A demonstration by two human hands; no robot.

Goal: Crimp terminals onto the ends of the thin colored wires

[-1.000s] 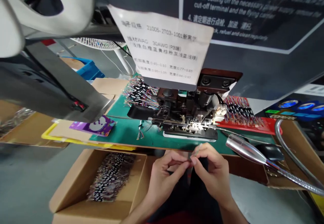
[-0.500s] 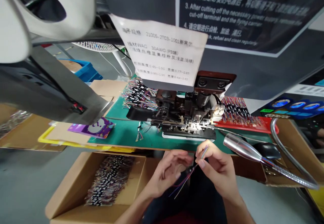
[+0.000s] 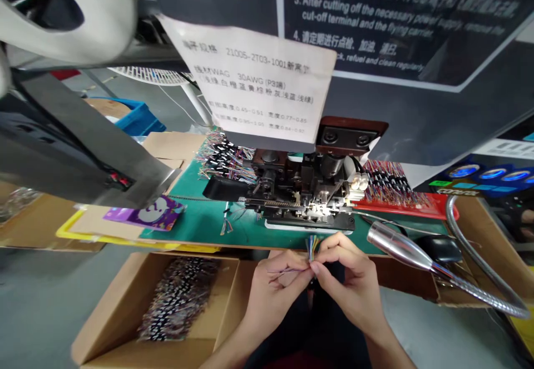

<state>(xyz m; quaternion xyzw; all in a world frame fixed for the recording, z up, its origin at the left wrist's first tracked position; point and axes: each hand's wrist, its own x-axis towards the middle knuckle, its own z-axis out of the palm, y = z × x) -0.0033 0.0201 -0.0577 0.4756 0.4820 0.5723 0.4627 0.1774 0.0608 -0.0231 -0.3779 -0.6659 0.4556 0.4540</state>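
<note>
Between both hands, just in front of the green table edge, a small bundle of thin coloured wires (image 3: 311, 245) fans upward. My left hand (image 3: 277, 285) pinches the bundle, and some strands run back across its fingers. Thumb and fingers of my right hand (image 3: 348, 280) close on the same bundle from the other side, and the fingertips of the two hands meet. Behind them stands a crimping machine (image 3: 311, 202), its lit metal tooling above a black base. The lower part of the bundle is mostly hidden by the hands.
An open cardboard box (image 3: 112, 308) with many wire bundles (image 3: 179, 296) sits at lower left. More bundles lie left of the machine and on a red tray (image 3: 442, 208) at right. A silver flexible lamp (image 3: 400, 244) reaches in from the right. A purple packet (image 3: 154, 213) lies at left.
My left hand has moved up to the wires and closed on them. My right hand has shifted slightly left. The wire ends now fan upward between the hands; the view has shifted slightly.
</note>
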